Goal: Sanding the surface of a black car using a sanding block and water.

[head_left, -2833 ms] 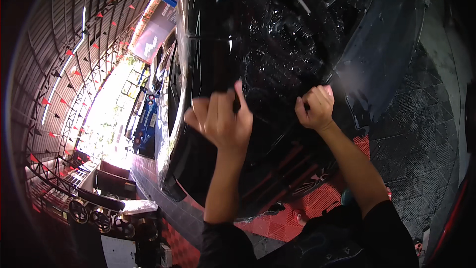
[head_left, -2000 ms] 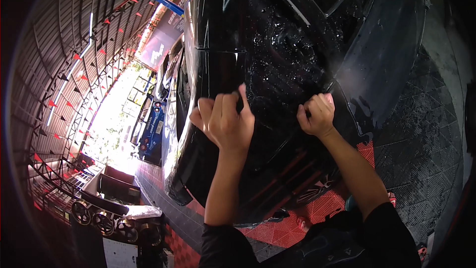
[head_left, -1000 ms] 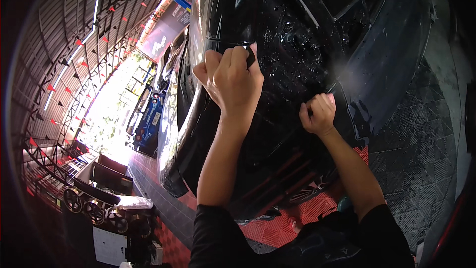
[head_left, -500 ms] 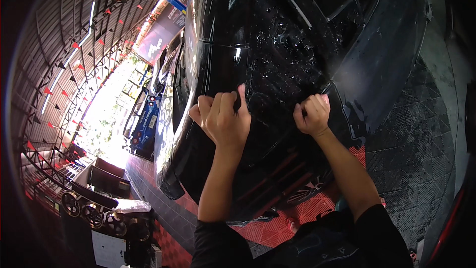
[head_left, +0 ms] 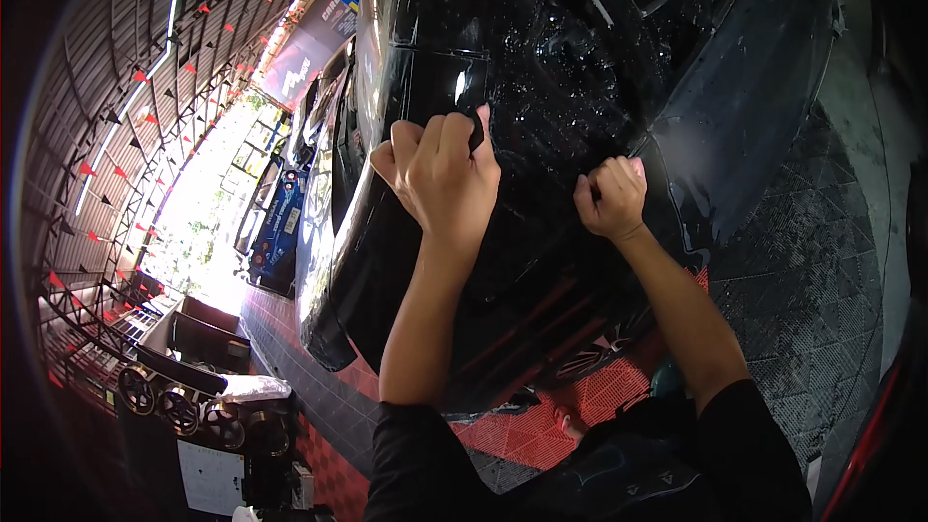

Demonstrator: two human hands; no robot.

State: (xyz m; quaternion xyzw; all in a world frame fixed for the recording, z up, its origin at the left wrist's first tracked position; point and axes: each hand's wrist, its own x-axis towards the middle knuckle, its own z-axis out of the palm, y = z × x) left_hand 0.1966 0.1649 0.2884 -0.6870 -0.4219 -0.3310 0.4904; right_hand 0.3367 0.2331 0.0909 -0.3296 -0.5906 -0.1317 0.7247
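Note:
In front of me is a glossy black car body (head_left: pixel 425 87), its panel beaded with water drops. My left hand (head_left: pixel 440 174) is over the body's left part, fingers curled in and thumb stretched out. A dark patch shows between thumb and forefinger; I cannot tell whether it is a held thing or the car behind. My right hand (head_left: pixel 612 198) is closed in a fist-like grip on the right, beside the wet area. What it grips, if anything, is hidden. A dark, shiny, sheet-like surface (head_left: pixel 764 87) spreads to the right, with wet streaks at its lower edge.
Red floor tiles (head_left: pixel 541 430) lie beneath the car near me, dark grated tiles (head_left: pixel 793 300) to the right. At the lower left, several wheels (head_left: pixel 179 411) stand by a white board (head_left: pixel 211 477). A blue vehicle (head_left: pixel 278 232) is beyond the car, near the bright opening.
My left hand has moved farther away over the car, with its arm stretching out. My right hand has shifted slightly the same way. Both keep their closed shape.

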